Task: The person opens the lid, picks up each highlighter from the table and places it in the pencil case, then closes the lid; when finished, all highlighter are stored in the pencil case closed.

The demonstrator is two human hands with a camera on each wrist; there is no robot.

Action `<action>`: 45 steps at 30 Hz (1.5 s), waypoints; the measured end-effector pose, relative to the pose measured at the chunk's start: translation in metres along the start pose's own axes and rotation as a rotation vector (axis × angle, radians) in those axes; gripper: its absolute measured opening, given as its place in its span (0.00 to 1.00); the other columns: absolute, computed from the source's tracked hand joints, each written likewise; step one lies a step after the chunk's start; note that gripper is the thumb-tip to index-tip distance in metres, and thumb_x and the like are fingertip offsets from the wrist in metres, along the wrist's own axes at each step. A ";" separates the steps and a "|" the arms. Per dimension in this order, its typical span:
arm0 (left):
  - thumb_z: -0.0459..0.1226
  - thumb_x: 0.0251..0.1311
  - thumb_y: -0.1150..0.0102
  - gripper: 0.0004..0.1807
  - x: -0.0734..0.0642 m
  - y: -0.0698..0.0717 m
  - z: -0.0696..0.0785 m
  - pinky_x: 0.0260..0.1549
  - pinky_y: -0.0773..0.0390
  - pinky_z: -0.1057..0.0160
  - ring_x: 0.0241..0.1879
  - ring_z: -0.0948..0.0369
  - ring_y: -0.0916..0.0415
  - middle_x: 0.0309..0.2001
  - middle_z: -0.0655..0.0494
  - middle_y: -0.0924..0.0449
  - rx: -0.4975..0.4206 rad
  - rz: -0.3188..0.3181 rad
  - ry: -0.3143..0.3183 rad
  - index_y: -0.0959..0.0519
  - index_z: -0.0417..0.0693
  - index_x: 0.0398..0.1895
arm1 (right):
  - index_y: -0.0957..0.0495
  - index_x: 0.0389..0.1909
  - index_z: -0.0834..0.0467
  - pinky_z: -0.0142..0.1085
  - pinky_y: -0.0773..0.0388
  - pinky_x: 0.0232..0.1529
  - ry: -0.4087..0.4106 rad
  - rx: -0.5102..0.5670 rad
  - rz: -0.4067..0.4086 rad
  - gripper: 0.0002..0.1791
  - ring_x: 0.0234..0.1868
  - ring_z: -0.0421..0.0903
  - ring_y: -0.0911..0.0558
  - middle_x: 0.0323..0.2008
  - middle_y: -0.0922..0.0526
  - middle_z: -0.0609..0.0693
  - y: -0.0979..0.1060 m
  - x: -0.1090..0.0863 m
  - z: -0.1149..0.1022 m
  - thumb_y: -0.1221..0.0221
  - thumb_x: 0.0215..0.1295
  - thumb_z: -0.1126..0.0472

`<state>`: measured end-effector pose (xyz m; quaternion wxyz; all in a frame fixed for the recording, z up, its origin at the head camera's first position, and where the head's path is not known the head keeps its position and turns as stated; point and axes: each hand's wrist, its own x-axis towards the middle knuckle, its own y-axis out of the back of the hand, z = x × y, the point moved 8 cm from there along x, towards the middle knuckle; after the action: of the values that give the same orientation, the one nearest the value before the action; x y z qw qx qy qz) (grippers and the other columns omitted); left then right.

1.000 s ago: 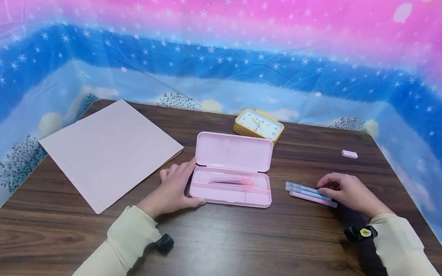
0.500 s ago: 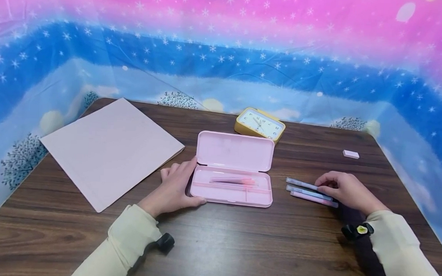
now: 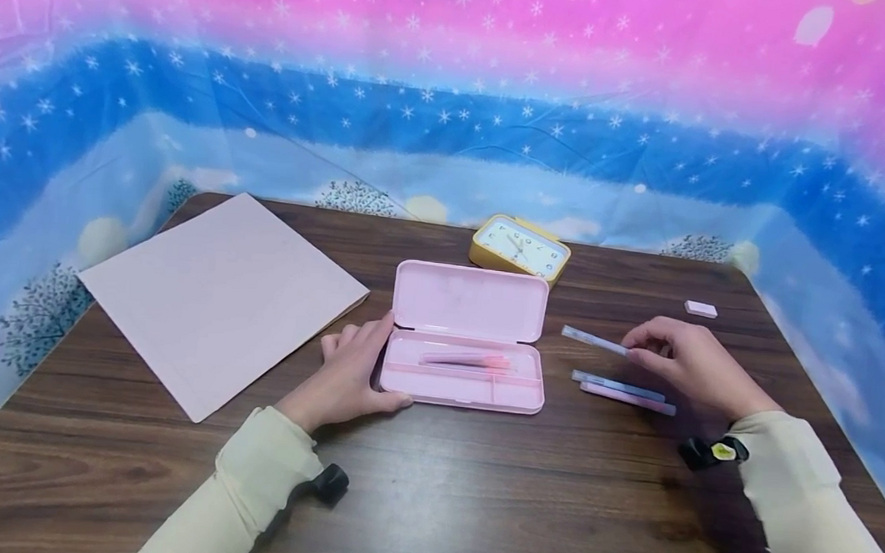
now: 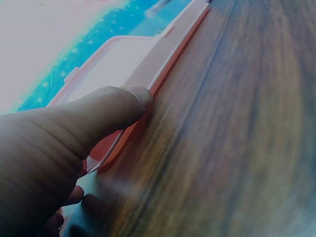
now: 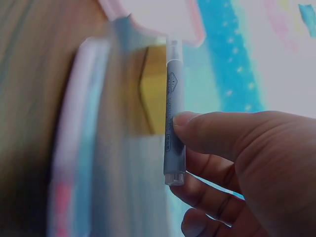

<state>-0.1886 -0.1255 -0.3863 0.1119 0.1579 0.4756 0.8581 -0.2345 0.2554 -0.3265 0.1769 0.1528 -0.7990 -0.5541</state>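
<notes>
A pink pencil case (image 3: 437, 386) lies with its lid raised, several pinkish pens (image 3: 468, 360) in its back compartment. My left hand (image 3: 343, 380) grips the left end of the case; its thumb (image 4: 116, 106) presses on the front wall in the left wrist view, while the other fingers are mostly hidden. Between thumb and fingers my right hand (image 3: 689, 365) pinches a grey-blue pen (image 5: 175, 108) with a clear cap, raised off the table and pointing left. On the table below it, a blue pen (image 3: 617, 386) and a pink pen (image 3: 627, 398) lie side by side.
Behind the case a yellow alarm clock (image 3: 519, 247) lies tilted back. A large pale pink folder-like board (image 3: 223, 307) covers the table's left part. A small white-pink eraser (image 3: 700, 308) sits at the far right. A patterned cloth (image 3: 451, 118) hangs around the table's back and sides.
My right hand has drawn the grey-blue pen away from the other two and lifted it up and slightly left. My left hand has stayed on the pencil case.
</notes>
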 end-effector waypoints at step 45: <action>0.56 0.44 0.26 0.63 -0.001 0.002 0.000 0.48 0.49 0.48 0.56 0.49 0.38 0.69 0.44 0.34 -0.004 -0.005 -0.005 0.49 0.36 0.76 | 0.16 0.38 0.52 0.34 0.24 0.38 0.235 0.072 -0.191 0.04 0.33 0.39 0.24 0.33 0.17 0.41 -0.070 0.089 -0.140 0.36 0.63 0.62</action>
<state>-0.1877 -0.1267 -0.3842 0.1155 0.1588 0.4740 0.8583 -0.2470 0.0758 -0.3369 0.2103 0.2981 -0.7740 -0.5175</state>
